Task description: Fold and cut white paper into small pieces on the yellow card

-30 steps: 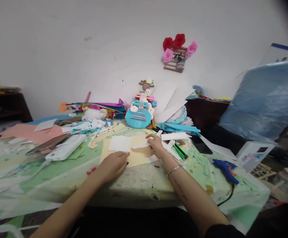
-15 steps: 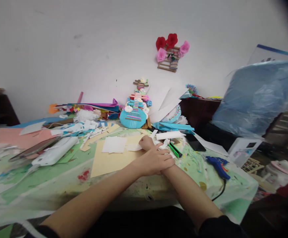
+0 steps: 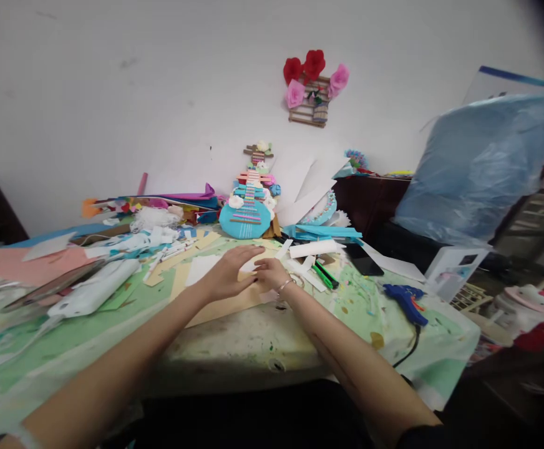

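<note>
Over a pale yellow paper sheet (image 3: 225, 307), my left hand (image 3: 229, 271) is open, its fingers reaching right with the thumb apart. My right hand (image 3: 272, 274), a bracelet on its wrist, is open too, its fingers pointing left close to the left hand's fingertips. I see nothing held in either hand. A white paper square (image 3: 199, 269) shows beside the left hand, partly covered by it. Another white paper piece (image 3: 252, 262) lies between the hands. Beyond the right hand are a white paper roll (image 3: 315, 249) and a green-and-black cutter (image 3: 325, 275).
A blue glue gun (image 3: 407, 304) with a black cord lies at the right. Behind it is a dark phone (image 3: 364, 259). A blue paper lute-shaped craft (image 3: 244, 219) leans against the wall. A white power strip (image 3: 95, 290) and many paper scraps (image 3: 153, 237) fill the left.
My left hand has let go of the right wrist and moved left over the yellow sheet. My right hand has shifted slightly, its fingers now extended. The view has turned a little right.
</note>
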A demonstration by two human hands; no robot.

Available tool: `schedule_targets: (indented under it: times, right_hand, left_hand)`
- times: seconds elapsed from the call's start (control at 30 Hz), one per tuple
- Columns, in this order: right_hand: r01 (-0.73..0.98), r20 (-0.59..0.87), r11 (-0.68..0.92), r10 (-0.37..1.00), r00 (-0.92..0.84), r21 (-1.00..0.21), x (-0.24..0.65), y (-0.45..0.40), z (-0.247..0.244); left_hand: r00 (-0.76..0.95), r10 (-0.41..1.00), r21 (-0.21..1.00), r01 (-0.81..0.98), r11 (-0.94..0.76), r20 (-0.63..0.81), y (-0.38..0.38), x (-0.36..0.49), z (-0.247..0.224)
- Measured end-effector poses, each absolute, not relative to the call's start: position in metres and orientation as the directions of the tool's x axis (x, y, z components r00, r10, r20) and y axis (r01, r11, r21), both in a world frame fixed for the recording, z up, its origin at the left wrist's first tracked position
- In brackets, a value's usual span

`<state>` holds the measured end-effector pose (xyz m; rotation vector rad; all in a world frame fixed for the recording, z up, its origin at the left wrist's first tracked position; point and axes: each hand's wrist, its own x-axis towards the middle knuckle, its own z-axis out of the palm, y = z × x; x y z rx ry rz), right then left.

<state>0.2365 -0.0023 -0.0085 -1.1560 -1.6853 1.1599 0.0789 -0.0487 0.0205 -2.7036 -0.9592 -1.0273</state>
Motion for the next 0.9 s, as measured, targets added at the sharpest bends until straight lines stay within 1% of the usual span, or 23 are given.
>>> schedule_targets:
  times: [0.1, 0.17, 0.23, 0.37, 0.43, 0.57, 0.63, 0.73, 0.9]
  right_hand:
    - [0.314, 0.075, 0.177, 0.948, -0.311, -0.933, 0.238, -0.011, -0.013]
    - [0.372, 0.069, 0.194, 0.943, -0.325, -0.908, 0.241, -0.015, -0.016]
    - [0.445, 0.084, 0.235, 0.939, -0.333, -0.864, 0.244, -0.017, -0.017]
    - [0.579, 0.179, 0.362, 0.919, -0.35, -0.73, 0.252, -0.016, -0.018]
    - [0.613, 0.219, 0.422, 0.899, -0.38, -0.668, 0.254, -0.016, -0.018]
    - [0.659, 0.312, 0.509, 0.861, -0.402, -0.555, 0.252, -0.019, -0.019]
    - [0.675, 0.364, 0.543, 0.838, -0.406, -0.499, 0.25, -0.021, -0.018]
    - [0.676, 0.415, 0.596, 0.798, -0.438, -0.434, 0.248, -0.023, -0.019]
    - [0.543, 0.507, 0.775, 0.626, -0.593, -0.323, 0.253, -0.021, -0.022]
  left_hand:
    - [0.554, 0.64, 0.124, 0.697, -0.706, 0.532, -0.052, 0.057, 0.0]
    - [0.547, 0.672, 0.125, 0.722, -0.681, 0.499, -0.055, 0.052, -0.011]
    - [0.534, 0.674, 0.13, 0.727, -0.674, 0.51, -0.057, 0.055, -0.017]
    - [0.503, 0.661, 0.123, 0.736, -0.665, 0.557, -0.056, 0.063, -0.018]
    - [0.506, 0.668, 0.152, 0.725, -0.672, 0.546, -0.055, 0.063, -0.017]
    - [0.497, 0.665, 0.268, 0.65, -0.711, 0.558, -0.057, 0.059, -0.015]
    - [0.508, 0.655, 0.279, 0.628, -0.726, 0.559, -0.057, 0.059, -0.016]
    - [0.516, 0.666, 0.248, 0.658, -0.711, 0.538, -0.053, 0.06, -0.02]
    - [0.467, 0.69, 0.294, 0.665, -0.686, 0.554, -0.046, 0.057, -0.023]
